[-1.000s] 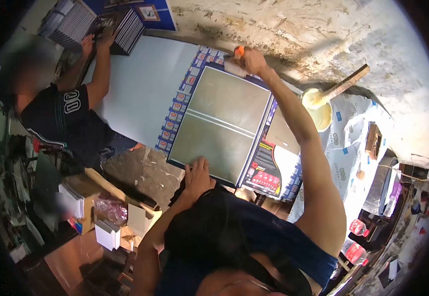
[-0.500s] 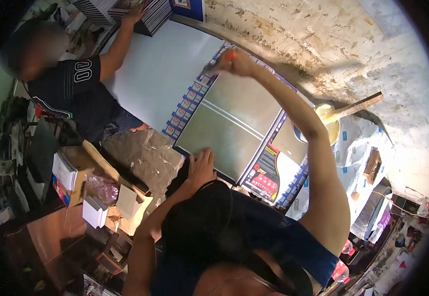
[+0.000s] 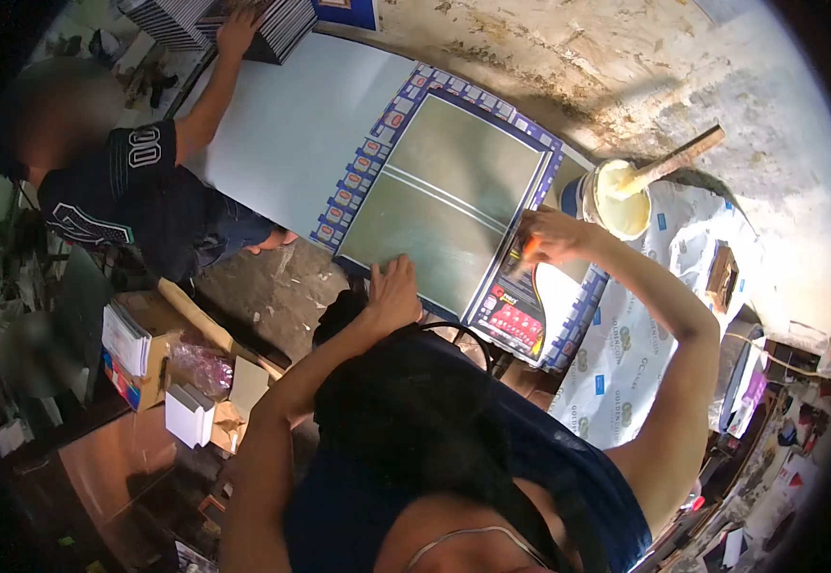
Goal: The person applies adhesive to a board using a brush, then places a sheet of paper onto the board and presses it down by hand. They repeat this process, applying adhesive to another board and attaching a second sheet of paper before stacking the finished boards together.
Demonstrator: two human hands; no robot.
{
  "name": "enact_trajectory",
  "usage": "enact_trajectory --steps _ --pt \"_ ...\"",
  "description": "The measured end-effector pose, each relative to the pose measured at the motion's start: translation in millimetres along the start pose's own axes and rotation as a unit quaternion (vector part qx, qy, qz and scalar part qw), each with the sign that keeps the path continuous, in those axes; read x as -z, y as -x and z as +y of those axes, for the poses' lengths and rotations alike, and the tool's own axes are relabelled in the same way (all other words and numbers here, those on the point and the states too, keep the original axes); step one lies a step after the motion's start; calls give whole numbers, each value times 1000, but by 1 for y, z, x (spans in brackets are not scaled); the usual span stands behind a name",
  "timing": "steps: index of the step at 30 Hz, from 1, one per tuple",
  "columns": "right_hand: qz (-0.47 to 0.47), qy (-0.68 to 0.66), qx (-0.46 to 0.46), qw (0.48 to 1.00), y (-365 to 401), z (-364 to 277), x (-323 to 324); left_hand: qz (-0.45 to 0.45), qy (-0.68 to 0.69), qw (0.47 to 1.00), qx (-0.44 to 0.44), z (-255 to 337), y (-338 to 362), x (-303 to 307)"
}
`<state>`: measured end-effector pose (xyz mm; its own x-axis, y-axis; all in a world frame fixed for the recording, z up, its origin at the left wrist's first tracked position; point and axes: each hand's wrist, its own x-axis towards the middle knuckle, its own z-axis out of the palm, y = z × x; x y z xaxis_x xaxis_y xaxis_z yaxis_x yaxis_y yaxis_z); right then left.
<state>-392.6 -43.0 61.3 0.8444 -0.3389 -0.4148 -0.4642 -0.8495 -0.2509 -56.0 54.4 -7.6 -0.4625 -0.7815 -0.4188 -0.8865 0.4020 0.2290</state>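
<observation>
Two grey-green boards (image 3: 444, 162), split by pale strips, lie on a blue patterned printed sheet (image 3: 363, 181). My left hand (image 3: 394, 294) rests on the near edge of the lower board, fingers spread. My right hand (image 3: 557, 237) is closed around an orange-handled brush (image 3: 530, 246), its bristle end blurred and partly hidden. It is over the right side of the work, above a black, red and white printed panel (image 3: 511, 315). Beyond that hand stands a bucket (image 3: 622, 205) of cream-coloured paste with a wooden stick (image 3: 678, 158) leaning in it.
A co-worker (image 3: 119, 181) stands at the left, one hand on stacked dark-edged boards (image 3: 282, 33). A large pale sheet (image 3: 291, 124) covers the table between us. Plastic wrapping (image 3: 625, 334) lies at the right. Boxes and papers (image 3: 148, 334) sit low at the left.
My right hand has swept from the far left corner of the boards back to the right side, with the brush. My left hand stays on the near edge.
</observation>
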Motion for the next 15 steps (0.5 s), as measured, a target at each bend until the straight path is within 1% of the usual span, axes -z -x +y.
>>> enact_trajectory --steps 2,4,5,6,8,9,10,11,14,15 --pt "-33 -94 -151 983 35 -31 12 -67 22 998 8 -6 -13 28" --pt "-69 -213 -189 956 56 -45 31 -5 142 989 48 -48 -54 27" --pt "-25 -254 -228 939 72 -48 19 132 160 977 42 -67 -78 24" --pt "24 -296 -263 918 89 -52 6 266 178 947 35 -90 -107 19" --pt "177 -389 -294 855 112 -81 7 303 227 921 97 -165 -199 -11" --pt "185 -404 -319 837 119 -95 12 182 313 919 158 -164 -206 10" --pt "193 -420 -345 817 125 -110 18 56 388 894 216 -157 -203 45" --pt "202 -436 -369 796 128 -122 21 -73 452 847 270 -151 -200 68" --pt "296 -319 -433 790 118 -149 19 -115 483 846 194 -153 -205 81" --pt "297 -280 -467 784 110 -152 21 -94 474 857 180 -155 -205 82"
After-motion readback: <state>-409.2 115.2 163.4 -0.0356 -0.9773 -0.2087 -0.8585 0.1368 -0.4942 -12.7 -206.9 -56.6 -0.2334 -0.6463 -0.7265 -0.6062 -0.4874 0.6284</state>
